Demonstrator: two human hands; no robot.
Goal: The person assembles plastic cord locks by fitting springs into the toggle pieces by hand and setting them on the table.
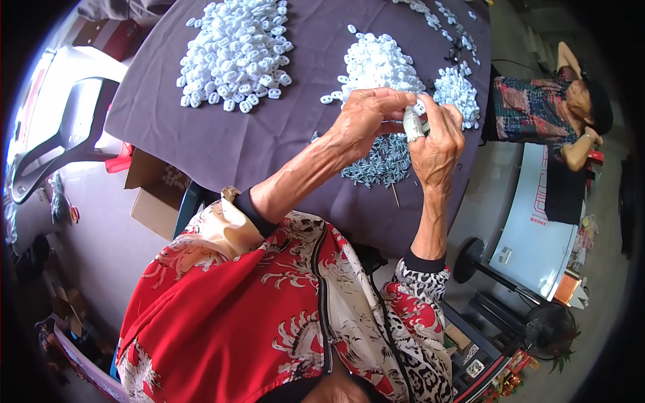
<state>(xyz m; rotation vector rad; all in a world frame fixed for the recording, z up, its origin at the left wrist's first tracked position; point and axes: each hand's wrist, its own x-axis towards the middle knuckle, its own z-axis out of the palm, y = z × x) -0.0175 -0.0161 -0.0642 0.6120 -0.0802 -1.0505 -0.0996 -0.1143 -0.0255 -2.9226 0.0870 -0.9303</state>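
Over the table's near right part my two hands meet, fingers closed together. Between their fingertips shows a small white plastic piece (420, 107) with holes. My right hand (438, 144) pinches it; one of its fingers has a whitish wrap (413, 124). My left hand (363, 121) has its thumb and fingertips pressed together against the same spot; what they grip is hidden. Just beyond the hands lies a heap of similar white pieces (379, 60). Under and beside them is a pile of small dark screws (376, 164), with a thin stick (396, 195) at its near edge.
A larger heap of white pieces (235, 54) covers the table's far left, and a smaller heap (457, 94) sits by the right edge of the dark tablecloth (302, 80). A cardboard box (158, 208) and a chair (67, 131) stand left. Another person (537, 101) is at the right, near a white chest (531, 215).
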